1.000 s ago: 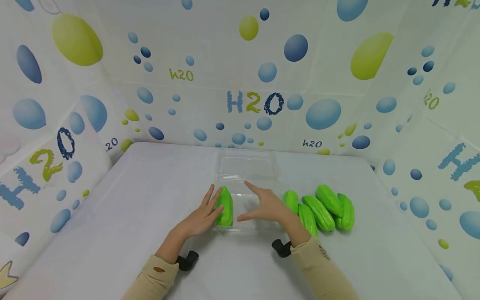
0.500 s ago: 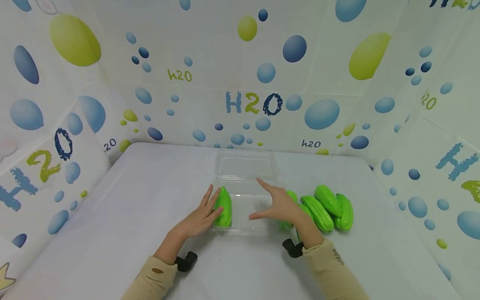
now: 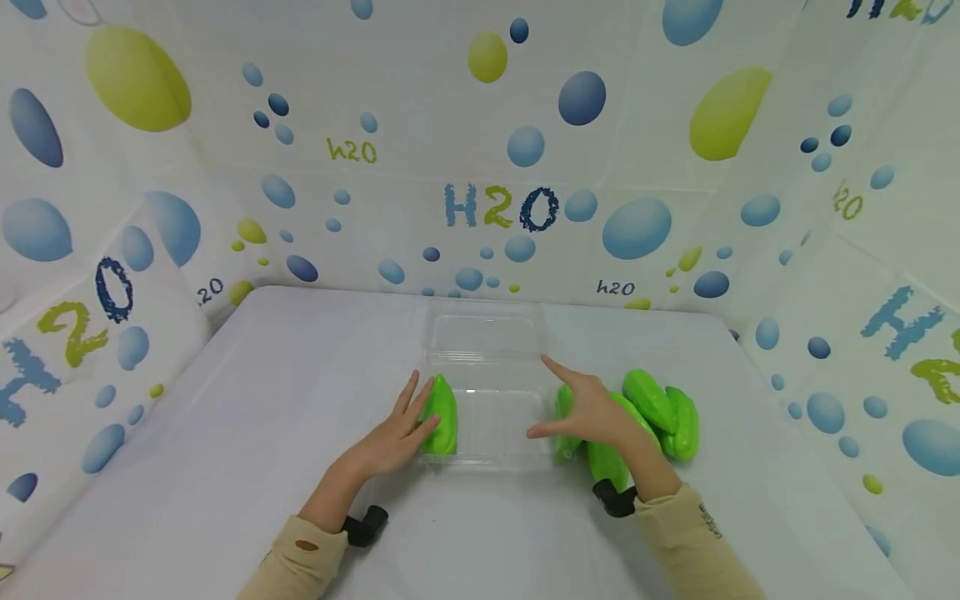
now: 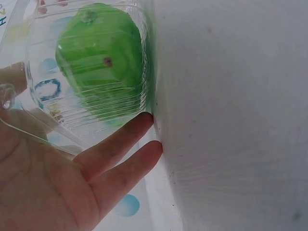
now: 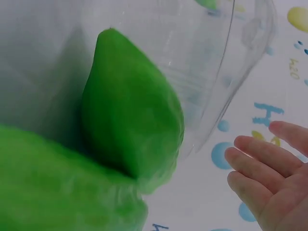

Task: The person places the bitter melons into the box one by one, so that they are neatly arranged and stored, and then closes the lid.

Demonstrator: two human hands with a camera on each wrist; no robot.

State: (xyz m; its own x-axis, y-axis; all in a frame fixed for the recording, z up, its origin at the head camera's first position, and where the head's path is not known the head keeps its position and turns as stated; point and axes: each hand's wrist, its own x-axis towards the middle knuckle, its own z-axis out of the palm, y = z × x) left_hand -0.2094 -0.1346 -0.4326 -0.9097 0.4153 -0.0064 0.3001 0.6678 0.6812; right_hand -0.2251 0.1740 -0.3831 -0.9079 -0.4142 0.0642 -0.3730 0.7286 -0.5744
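Observation:
A clear plastic clamshell box lies with its lid folded back. One green, ridged, tapered vegetable sits upright-lengthwise along its left side. My left hand rests at the box's left edge, fingers straight; in the left wrist view, two fingertips are beside the box's lower wall. Past the box's right edge, my right hand hovers over the nearest green vegetables, thumb and index finger spread wide, holding nothing. In the right wrist view, a pointed vegetable stands apart from the straight fingers.
Several more green vegetables lie heaped right of the box, partly hidden by the right hand and forearm. The box's lid spreads toward the back. Patterned sheets wall in the white table behind and at both sides.
My right hand has moved right, from above the box to above the nearest green vegetables. The left hand stays at the box's left edge. The head view has turned slightly.

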